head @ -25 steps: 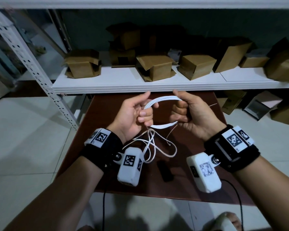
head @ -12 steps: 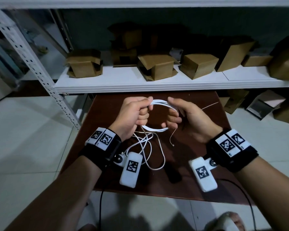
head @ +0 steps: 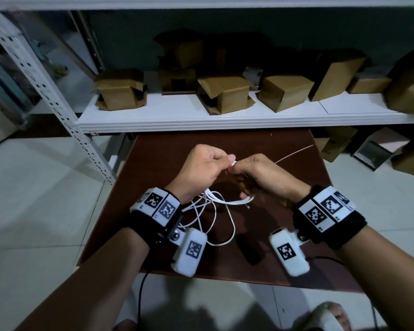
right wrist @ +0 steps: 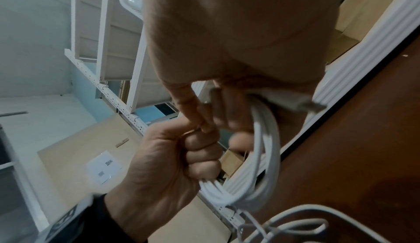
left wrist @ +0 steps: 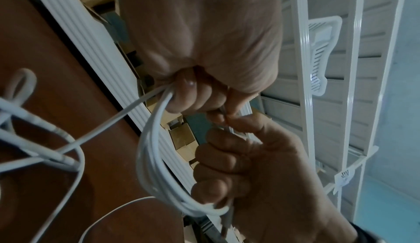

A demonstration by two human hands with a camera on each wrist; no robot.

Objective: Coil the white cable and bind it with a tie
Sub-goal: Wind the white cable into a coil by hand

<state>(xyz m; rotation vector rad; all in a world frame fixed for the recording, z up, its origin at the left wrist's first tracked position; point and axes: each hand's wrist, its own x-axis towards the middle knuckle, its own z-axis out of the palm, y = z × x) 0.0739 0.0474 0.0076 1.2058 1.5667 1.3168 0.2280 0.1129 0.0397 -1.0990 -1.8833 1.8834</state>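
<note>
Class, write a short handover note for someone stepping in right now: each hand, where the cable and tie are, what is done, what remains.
Left hand: grips one side of the white cable bundle.
Right hand: grips the opposite side, knuckles meeting the left hand's.
Several loops are gathered between the hands; loose cable hangs onto the brown table.
A thin white tie appears to lie on the table beyond the right hand, untouched.
Left: coil the remaining slack, then bind.

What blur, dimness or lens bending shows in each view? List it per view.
Head view: dim, shelf edge bowed by the wide lens, cardboard boxes in shadow, hands casting shadows on the brown table. Left wrist view: white cable loops soft, near left hand unsharp. Right wrist view: right hand and cable smeared.
</note>
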